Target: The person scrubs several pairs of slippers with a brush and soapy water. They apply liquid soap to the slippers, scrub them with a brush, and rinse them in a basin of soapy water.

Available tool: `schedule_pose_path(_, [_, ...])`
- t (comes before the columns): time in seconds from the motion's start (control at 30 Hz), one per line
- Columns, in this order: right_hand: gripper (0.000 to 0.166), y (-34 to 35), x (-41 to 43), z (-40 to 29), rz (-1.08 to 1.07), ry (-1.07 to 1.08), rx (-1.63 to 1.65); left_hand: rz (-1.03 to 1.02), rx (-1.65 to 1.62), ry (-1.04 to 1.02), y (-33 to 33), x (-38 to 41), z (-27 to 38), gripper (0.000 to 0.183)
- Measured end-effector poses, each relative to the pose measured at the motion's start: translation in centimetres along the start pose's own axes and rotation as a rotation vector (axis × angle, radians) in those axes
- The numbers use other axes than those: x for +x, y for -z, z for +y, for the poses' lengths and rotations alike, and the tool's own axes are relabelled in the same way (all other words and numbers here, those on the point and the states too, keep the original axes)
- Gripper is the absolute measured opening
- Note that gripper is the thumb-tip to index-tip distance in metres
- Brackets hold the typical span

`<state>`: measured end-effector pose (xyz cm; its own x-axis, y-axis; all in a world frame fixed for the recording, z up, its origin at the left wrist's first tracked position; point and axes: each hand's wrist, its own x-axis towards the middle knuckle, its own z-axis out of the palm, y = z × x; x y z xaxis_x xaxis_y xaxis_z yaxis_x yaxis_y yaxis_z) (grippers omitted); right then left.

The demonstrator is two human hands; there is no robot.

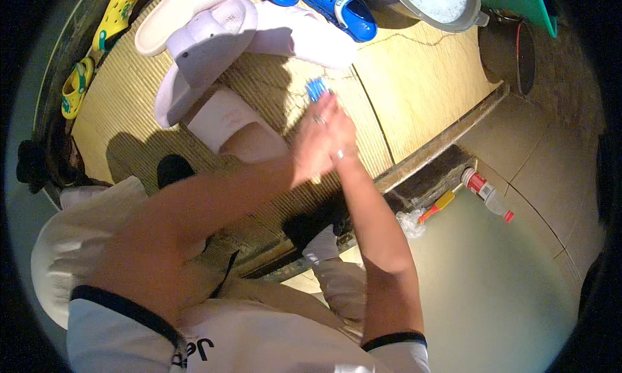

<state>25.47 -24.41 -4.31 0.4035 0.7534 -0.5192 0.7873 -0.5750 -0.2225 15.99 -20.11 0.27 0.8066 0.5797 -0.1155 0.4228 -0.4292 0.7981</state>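
Observation:
Close together, my left hand (311, 142) and my right hand (344, 130) are closed around a brush with blue bristles (317, 89). Motion blurs both hands, and the fingers hide most of the handle. The bristles point away from me over the ribbed, yellowish board (379, 110). Just left of my hands lies a pale pink slide sandal (214, 123). Beyond them are a lilac slide (209, 47), another pale slide (306, 38) and a cream slide (165, 21). A wet blue clog (357, 18) lies further back.
A basin of foamy water (474, 21) stands at the upper right, near a dark bucket (508, 57). Yellow clogs (114, 16) line the board's far left edge. Below its raised front edge (437, 135) are a yellow-and-orange brush (437, 207) and a plastic bottle (486, 193).

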Motion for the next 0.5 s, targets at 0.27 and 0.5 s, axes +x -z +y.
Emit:
schedule_pose_path(0.27, [0.042,-0.9,-4.7,1.8,0.019,-0.244,0.159,-0.297,-0.542,-0.161,-3.8,0.2,-1.1,0.079])
schedule_pose_path(0.5, [0.043,-3.5,-5.7,-0.8,0.123,-0.357,0.205,-0.801,0.081,-0.644,-2.7,1.7,-2.6,0.075])
